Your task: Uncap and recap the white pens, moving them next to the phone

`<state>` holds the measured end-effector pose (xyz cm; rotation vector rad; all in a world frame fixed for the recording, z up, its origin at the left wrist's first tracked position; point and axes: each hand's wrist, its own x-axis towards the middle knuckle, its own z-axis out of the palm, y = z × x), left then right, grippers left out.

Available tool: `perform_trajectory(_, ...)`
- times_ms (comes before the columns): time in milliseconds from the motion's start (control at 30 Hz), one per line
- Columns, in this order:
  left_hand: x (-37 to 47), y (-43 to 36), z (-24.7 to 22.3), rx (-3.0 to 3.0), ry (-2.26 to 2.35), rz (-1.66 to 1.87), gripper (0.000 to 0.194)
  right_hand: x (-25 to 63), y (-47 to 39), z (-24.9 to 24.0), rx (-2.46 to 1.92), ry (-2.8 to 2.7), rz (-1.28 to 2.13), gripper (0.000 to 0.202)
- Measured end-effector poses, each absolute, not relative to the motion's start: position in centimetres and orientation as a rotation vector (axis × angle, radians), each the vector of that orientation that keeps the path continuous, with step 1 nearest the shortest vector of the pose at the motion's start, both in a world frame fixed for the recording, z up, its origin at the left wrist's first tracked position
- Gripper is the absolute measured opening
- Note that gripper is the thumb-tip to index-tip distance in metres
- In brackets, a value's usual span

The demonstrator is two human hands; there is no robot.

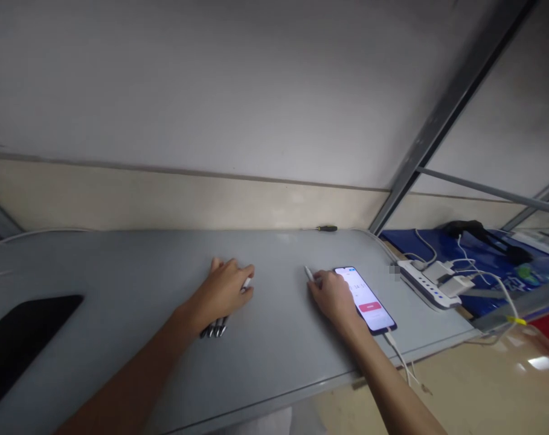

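On the grey table, my left hand is closed with a small white piece between thumb and forefinger. Several dark pens with shiny ends lie side by side under that hand, their other ends hidden by it. Further right, my right hand is closed around a white pen, whose tip points up and to the left. A phone with a lit screen lies right beside my right hand, which covers part of its left edge. The two hands are well apart.
A screwdriver lies at the table's back edge. On the right are a white power strip with plugged chargers and cables, and a blue surface. A black object lies at the left. A metal post rises behind.
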<state>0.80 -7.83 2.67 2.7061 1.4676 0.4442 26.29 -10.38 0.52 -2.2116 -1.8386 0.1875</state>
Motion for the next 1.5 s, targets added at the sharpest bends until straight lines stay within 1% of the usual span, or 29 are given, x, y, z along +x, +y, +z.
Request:
perform_trajectory(233,1.3,-8.1,2.5,2.69,1.427,0.396,0.014,25.1,-10.6,1.9,-2.161,-1.835,0.128,0.033)
perform_trajectory(300,1.5,-8.0,2.4,2.664,1.419,0.432,0.015,24.5,-10.4,2.3,-2.045,-1.874,0.149,0.034)
perform_trajectory(367,1.7,-8.0,2.4,2.607,1.404,0.49,0.016,23.8,-9.9,2.5,-1.83,-1.945,0.207,0.035)
perform_trajectory(400,1.8,-8.0,2.5,2.572,1.393,0.527,0.016,23.4,-9.5,2.7,-1.691,-1.986,0.259,0.036)
perform_trajectory(500,2.1,-8.0,2.9,2.485,1.36,0.675,0.013,22.3,-7.7,3.0,-1.346,-2.008,0.572,0.036)
perform_trajectory(567,2.1,-8.1,3.2,2.449,1.341,0.804,0.011,21.6,-6.2,3.3,-1.344,-1.929,0.777,0.04)
perform_trajectory(633,2.0,-8.0,3.5,2.437,1.32,0.931,0.01,21.1,-4.7,3.6,-1.377,-1.931,0.953,0.055)
perform_trajectory(667,1.9,-7.9,3.5,2.439,1.32,0.984,0.01,20.9,-4.1,3.7,-1.343,-1.953,1.048,0.057)
perform_trajectory(733,1.7,-7.7,3.4,2.448,1.34,1.072,0.011,20.7,-3.2,3.8,-1.21,-1.922,1.204,0.052)
perform_trajectory(800,1.5,-7.5,3.2,2.434,1.356,1.125,0.011,20.7,-2.9,3.7,-1.094,-1.802,1.288,0.045)
perform_trajectory(900,1.3,-7.2,2.6,2.402,1.338,1.099,0.007,21.1,-3.0,3.2,-1.003,-1.55,1.361,0.038)
perform_trajectory(1033,1.3,-7.1,2.1,2.49,1.355,0.958,0.015,22.4,-3.4,2.4,-0.967,-1.471,1.457,0.035)
perform_trajectory(1133,1.3,-7.0,1.9,2.556,1.354,0.954,0.018,23.2,-3.6,2.4,-1.018,-1.541,1.505,0.036)
perform_trajectory(1333,0.8,-6.5,1.8,2.687,1.349,0.935,0.023,23.5,-3.8,3.0,-1.078,-1.759,1.421,0.046)
perform_trajectory(1500,0.5,-6.0,1.5,2.755,1.381,0.864,0.028,23.7,-3.4,2.7,-1.176,-1.647,1.456,0.047)
